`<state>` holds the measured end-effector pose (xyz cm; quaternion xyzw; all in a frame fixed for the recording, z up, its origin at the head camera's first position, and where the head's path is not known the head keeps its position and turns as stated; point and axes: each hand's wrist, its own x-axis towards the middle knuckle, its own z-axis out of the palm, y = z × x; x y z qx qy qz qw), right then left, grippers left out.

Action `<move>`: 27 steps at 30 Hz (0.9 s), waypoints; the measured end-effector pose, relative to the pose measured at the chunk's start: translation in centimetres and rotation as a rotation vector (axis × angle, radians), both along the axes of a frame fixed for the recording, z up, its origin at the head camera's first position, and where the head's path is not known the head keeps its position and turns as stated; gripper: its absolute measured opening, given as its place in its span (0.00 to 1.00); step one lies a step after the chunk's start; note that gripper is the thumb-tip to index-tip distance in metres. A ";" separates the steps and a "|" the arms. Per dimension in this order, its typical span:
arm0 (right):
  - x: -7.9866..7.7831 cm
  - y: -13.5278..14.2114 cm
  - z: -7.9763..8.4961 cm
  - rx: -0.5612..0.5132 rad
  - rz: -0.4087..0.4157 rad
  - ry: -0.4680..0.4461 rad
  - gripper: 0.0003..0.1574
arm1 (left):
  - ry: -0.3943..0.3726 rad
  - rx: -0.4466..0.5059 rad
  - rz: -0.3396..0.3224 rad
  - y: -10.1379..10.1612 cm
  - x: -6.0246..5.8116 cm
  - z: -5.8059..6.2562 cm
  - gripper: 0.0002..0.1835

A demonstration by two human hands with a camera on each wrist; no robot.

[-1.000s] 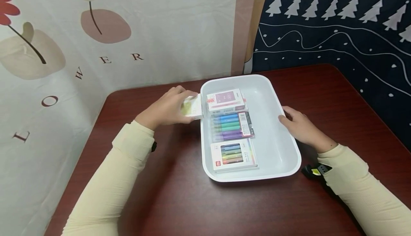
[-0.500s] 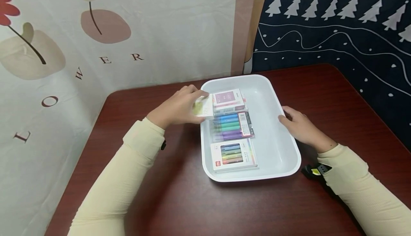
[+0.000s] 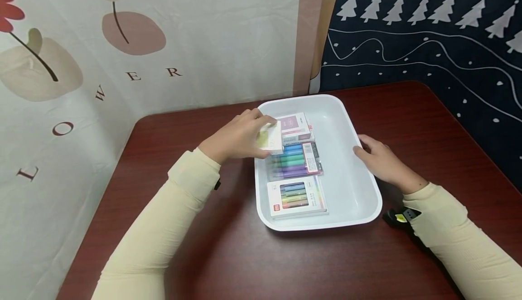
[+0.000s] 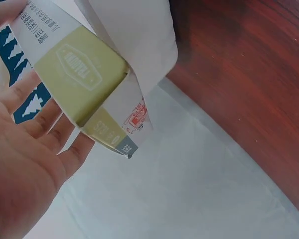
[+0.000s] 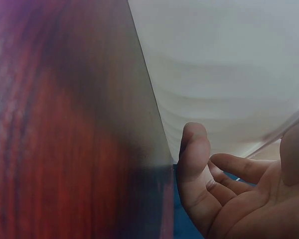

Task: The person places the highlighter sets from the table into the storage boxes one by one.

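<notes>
My left hand (image 3: 240, 134) grips a small white and olive-green cardboard box (image 3: 269, 137) between thumb and fingers, over the upper left of a white plastic tray (image 3: 346, 173). The box's printed olive face (image 4: 79, 69) shows up close in the left wrist view. In the head view it overlaps part of a white and purple box (image 3: 294, 125) and the top of a clear pack of blue, green and purple pens (image 3: 293, 160). Below lies a flat white box with a window of coloured sticks (image 3: 297, 196). My right hand (image 3: 379, 159) holds the tray's right rim, thumb on top.
The tray stands on a dark red wooden table (image 3: 228, 254). Behind the table hang a pale flower-print cloth (image 3: 228, 32) and a dark cloth with white trees (image 3: 408, 46). Inside the tray, the packs line its left side.
My left hand has moved right with the box, from outside the tray's left rim to over the purple box and pens. The right hand and the tray have stayed put.
</notes>
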<state>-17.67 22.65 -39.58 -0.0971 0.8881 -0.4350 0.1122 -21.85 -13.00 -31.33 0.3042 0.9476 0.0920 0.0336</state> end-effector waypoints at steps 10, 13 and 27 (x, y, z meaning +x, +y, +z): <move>0.0 0.0 0.0 -0.003 0.001 -0.001 0.35 | 0.000 -0.005 -0.026 1.5 0.1 0.1 0.42; 0.0 0.0 0.0 -0.005 0.002 -0.002 0.35 | 0.002 -0.003 -0.035 1.9 0.2 0.1 0.42; 0.0 -0.1 0.0 -0.004 -0.016 -0.013 0.34 | 0.037 -0.020 -0.106 3.5 0.6 -0.2 0.43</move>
